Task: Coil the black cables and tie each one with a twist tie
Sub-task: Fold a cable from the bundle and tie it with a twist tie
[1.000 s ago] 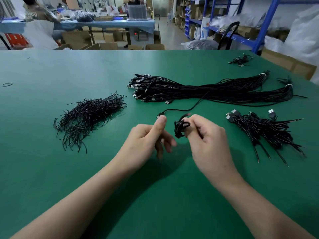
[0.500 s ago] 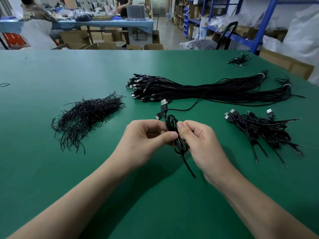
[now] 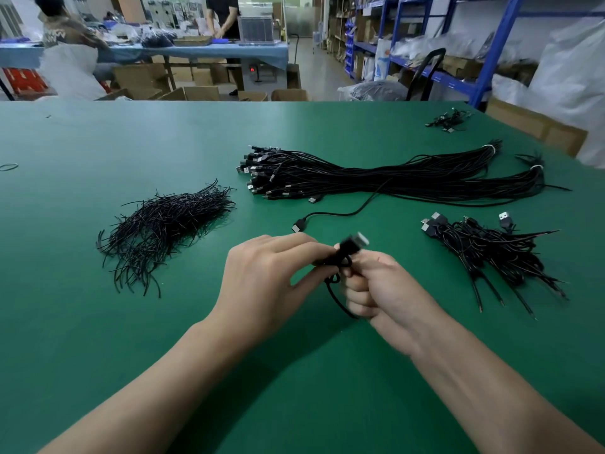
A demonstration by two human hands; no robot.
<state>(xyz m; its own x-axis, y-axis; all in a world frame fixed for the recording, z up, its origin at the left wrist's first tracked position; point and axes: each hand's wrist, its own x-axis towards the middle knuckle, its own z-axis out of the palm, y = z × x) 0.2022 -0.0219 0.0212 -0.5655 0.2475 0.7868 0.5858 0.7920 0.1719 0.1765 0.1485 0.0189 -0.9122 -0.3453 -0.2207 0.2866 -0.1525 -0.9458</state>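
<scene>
- The left hand point(image 3: 262, 283) and right hand point(image 3: 386, 290) both grip a blurred coiled cable point(image 3: 345, 252) over the tabletop's point(image 3: 98, 322) middle
- Loose ties point(image 3: 163, 224) lie leftward; straight cables point(image 3: 376, 178) toward the far edge; coils point(image 3: 484, 250) near the right edge

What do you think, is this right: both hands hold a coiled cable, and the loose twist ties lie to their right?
Not quite. The head view shows the twist ties to the left of the hands, not the right. The left hand and right hand do hold the coiled cable.
</scene>
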